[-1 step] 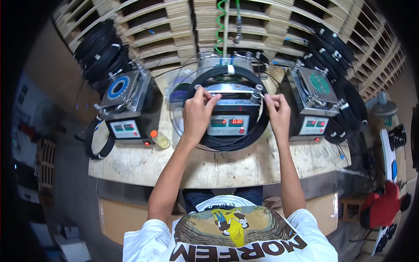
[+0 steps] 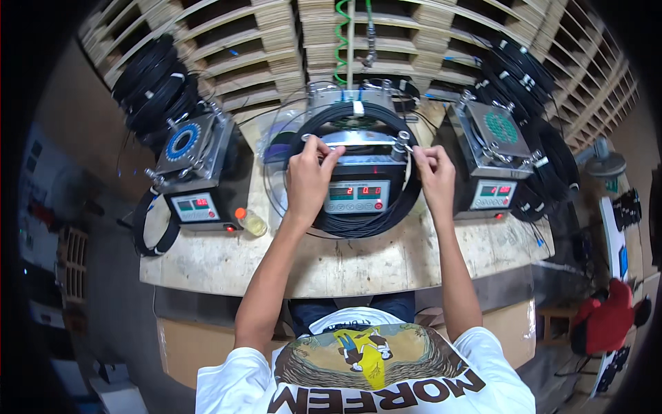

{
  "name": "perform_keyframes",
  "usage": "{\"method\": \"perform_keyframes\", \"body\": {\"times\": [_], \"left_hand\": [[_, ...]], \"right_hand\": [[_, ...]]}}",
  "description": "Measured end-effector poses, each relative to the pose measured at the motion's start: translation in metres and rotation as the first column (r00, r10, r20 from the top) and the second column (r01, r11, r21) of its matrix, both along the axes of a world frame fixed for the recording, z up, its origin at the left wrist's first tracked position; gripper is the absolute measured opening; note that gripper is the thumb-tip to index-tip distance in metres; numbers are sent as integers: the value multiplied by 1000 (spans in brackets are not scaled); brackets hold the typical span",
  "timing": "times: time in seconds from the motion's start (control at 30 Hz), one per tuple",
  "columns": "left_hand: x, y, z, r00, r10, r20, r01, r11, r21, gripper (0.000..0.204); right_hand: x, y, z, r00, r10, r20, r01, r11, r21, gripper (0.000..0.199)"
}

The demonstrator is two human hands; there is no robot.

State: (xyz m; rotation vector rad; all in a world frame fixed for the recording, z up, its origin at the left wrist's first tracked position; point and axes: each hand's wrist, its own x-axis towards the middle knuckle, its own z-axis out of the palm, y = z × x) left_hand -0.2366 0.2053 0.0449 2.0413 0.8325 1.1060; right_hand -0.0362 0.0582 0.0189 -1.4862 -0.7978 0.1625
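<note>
One left hand (image 2: 308, 178), one right hand (image 2: 436, 179), both curled, grip unclear; black cable coil (image 2: 364, 227) mostly between.

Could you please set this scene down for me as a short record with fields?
Left hand: at middle machine, left side; hold unclear
Right hand: beside its right knob; hold unclear
Coil: black, around the lit display
Left machine: blue ring on top
Right machine: green disc on top
Bottle: orange cap, on bench
</note>
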Motion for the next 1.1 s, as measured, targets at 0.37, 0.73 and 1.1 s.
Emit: {"method": "perform_keyframes", "body": {"times": [0.37,0.73,1.1], "left_hand": [[-19,8,5,986,168,-10,-140,850,508,42],[-12,20,3,998,-45,-42,53,975,217,63],[-7,22,-3,999,-45,27,40,983,178,63]], "right_hand": [[-6,-6,14,904,-157,398,112,985,133,20],[0,-18,13,980,-22,196,6,997,81,15],[-58,19,12,968,62,242,-83,993,78,11]]}}
